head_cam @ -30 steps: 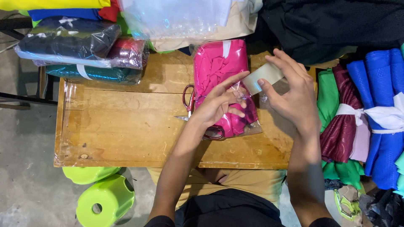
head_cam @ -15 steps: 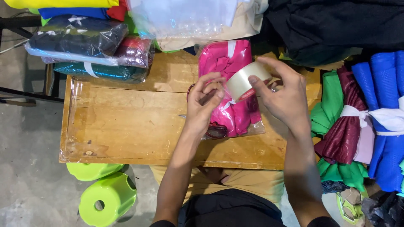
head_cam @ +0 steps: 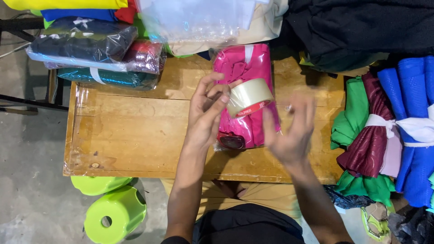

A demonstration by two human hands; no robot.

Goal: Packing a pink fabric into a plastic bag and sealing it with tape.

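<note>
The left hand [head_cam: 205, 115] holds a roll of clear tape [head_cam: 250, 97] at its fingertips, above the pink cloth in a clear bag [head_cam: 246, 68]. The right hand [head_cam: 291, 131] is open with fingers spread, blurry, holding nothing, just beside the tape.

The wooden counter [head_cam: 131, 131] has bare room on its left half, out to the left and front edges. The back edge is crowded by wrapped cloth packs [head_cam: 90, 49]. Rolled blue, green and dark red cloth [head_cam: 384, 131] crowds the right edge. Two green stools [head_cam: 113, 212] stand on the grey floor below.
</note>
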